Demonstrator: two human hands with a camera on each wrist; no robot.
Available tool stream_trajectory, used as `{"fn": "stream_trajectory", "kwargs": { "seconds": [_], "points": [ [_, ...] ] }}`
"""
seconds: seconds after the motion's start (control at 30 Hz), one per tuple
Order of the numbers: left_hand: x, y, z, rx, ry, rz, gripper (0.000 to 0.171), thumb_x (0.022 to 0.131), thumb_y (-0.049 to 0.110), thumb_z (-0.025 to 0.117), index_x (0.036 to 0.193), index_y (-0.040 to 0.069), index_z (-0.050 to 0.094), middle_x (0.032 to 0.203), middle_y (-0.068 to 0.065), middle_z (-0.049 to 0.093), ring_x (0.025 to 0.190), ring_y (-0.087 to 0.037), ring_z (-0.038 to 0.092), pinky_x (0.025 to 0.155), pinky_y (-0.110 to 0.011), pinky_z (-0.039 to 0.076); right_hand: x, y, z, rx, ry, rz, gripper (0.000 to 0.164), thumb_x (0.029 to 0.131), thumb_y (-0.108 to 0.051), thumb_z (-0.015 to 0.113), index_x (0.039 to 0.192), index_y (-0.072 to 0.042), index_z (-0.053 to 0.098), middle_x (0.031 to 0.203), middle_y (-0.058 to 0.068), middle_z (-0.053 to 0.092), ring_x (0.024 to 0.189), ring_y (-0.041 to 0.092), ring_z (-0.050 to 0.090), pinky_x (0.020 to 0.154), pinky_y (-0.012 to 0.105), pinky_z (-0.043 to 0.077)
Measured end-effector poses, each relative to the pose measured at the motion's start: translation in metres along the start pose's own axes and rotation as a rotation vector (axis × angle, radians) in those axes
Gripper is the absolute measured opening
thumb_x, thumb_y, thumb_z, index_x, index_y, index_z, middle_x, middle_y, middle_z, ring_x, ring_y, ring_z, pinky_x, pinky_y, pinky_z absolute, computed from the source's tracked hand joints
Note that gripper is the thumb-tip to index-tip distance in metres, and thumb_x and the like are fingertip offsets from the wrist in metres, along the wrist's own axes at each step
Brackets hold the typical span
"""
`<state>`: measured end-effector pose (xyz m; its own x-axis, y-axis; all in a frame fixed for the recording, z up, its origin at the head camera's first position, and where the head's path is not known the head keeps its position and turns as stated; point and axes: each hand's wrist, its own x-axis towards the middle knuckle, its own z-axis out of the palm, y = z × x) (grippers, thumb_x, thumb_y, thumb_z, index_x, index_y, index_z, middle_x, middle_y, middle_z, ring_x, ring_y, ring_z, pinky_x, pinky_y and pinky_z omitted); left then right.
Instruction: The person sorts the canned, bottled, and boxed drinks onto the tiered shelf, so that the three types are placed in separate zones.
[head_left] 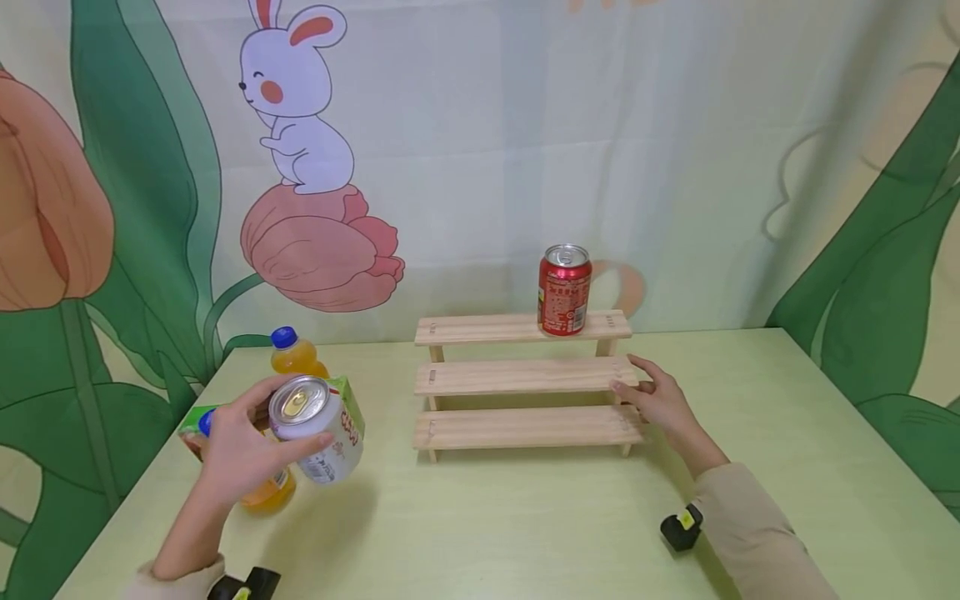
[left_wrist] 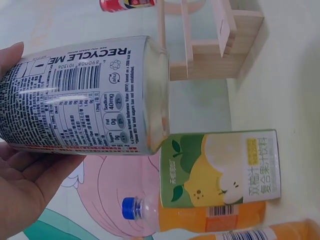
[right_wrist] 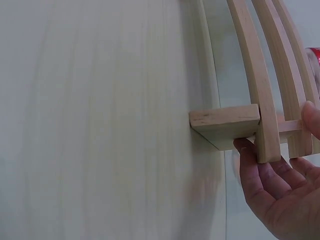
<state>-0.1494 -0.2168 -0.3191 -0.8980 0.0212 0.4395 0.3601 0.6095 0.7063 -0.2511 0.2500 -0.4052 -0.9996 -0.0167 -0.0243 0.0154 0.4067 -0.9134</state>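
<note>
Our left hand (head_left: 240,454) is closed around a white aluminium can (head_left: 330,450), thumb on the near side, holding it tilted above the table (head_left: 480,517). From the left wrist we read "RECYCLE ME" and "alu" beside a recycling mark, a barcode, and panels giving "Sodium 40mg 2%" and "Fat 0g"; the dense block of print is too fine to read. The can has a silver lid with a gold-toned tab, and red lettering, turned partly away, on its other side. Just past this grip stands a juice carton (left_wrist: 220,170) marked 复合果汁饮料 over pictured yellow fruit, with two blue-capped orange-drink bottles, the nearer (head_left: 270,496) partly behind our hand and the farther (head_left: 294,357) largely blocked by the can and carton. A green-topped carton (head_left: 193,421) is mostly hidden behind the wrist. Our right hand (head_left: 663,406) grips the right end of a three-tier wooden shelf (head_left: 525,375), thumb by the middle plank. Above that grip, a red can (head_left: 564,296) stands upright on the top tier, its small print illegible.
</note>
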Motion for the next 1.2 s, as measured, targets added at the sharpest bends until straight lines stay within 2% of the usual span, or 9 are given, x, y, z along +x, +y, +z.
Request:
{"fn": "stream_trajectory", "kwargs": {
  "seconds": [0.03, 0.23, 0.43, 0.7, 0.93, 1.2],
  "points": [
    [0.002, 0.001, 0.001, -0.007, -0.007, -0.005, 0.063, 0.064, 0.008, 0.082, 0.119, 0.002, 0.053, 0.107, -0.012, 0.06, 0.083, -0.002, 0.055, 0.069, -0.017, 0.048, 0.0, 0.0, 0.0, -0.001, 0.0, 0.0, 0.067, 0.091, -0.028, 0.056, 0.143, -0.002, 0.021, 0.102, 0.026, 0.06, 0.072, 0.008, 0.06, 0.049, 0.021, 0.038],
    [0.014, 0.005, 0.009, -0.077, -0.026, -0.005, 0.064, 0.066, 0.006, 0.081, 0.12, 0.005, 0.047, 0.109, -0.011, 0.059, 0.087, -0.005, 0.055, 0.072, -0.019, 0.047, -0.002, -0.002, -0.001, -0.004, 0.0, -0.003, 0.068, 0.091, -0.028, 0.056, 0.143, -0.002, 0.022, 0.102, 0.025, 0.061, 0.073, 0.007, 0.06, 0.051, 0.022, 0.04],
    [0.025, 0.008, 0.018, -0.126, -0.026, 0.042, 0.06, 0.067, 0.004, 0.079, 0.119, 0.007, 0.05, 0.109, -0.007, 0.057, 0.09, -0.009, 0.055, 0.074, -0.019, 0.047, 0.0, -0.002, -0.001, -0.005, 0.002, 0.004, 0.068, 0.09, -0.029, 0.057, 0.143, -0.002, 0.022, 0.098, 0.022, 0.063, 0.071, 0.006, 0.06, 0.05, 0.022, 0.039],
    [0.038, 0.011, 0.03, -0.176, -0.039, 0.089, 0.061, 0.066, 0.0, 0.078, 0.121, 0.002, 0.052, 0.109, -0.011, 0.058, 0.087, -0.006, 0.055, 0.074, -0.017, 0.046, 0.001, 0.0, -0.001, 0.007, 0.003, 0.011, 0.069, 0.09, -0.029, 0.058, 0.142, -0.002, 0.023, 0.095, 0.019, 0.064, 0.068, 0.006, 0.057, 0.048, 0.021, 0.036],
    [0.049, 0.011, 0.039, -0.271, -0.086, 0.14, 0.061, 0.065, -0.006, 0.076, 0.121, -0.002, 0.052, 0.109, -0.015, 0.059, 0.088, -0.008, 0.056, 0.075, -0.018, 0.047, 0.001, -0.002, 0.001, 0.022, 0.003, 0.008, 0.068, 0.09, -0.026, 0.058, 0.142, -0.002, 0.023, 0.091, 0.017, 0.064, 0.065, 0.007, 0.055, 0.047, 0.021, 0.035],
    [0.064, 0.012, 0.048, -0.328, -0.143, 0.13, 0.064, 0.066, -0.008, 0.073, 0.124, -0.004, 0.048, 0.111, -0.017, 0.057, 0.088, -0.011, 0.056, 0.075, -0.02, 0.048, 0.0, -0.001, -0.001, 0.019, 0.01, 0.007, 0.066, 0.09, -0.025, 0.058, 0.142, -0.002, 0.023, 0.088, 0.014, 0.064, 0.063, 0.007, 0.055, 0.047, 0.022, 0.036]
  ]
}}
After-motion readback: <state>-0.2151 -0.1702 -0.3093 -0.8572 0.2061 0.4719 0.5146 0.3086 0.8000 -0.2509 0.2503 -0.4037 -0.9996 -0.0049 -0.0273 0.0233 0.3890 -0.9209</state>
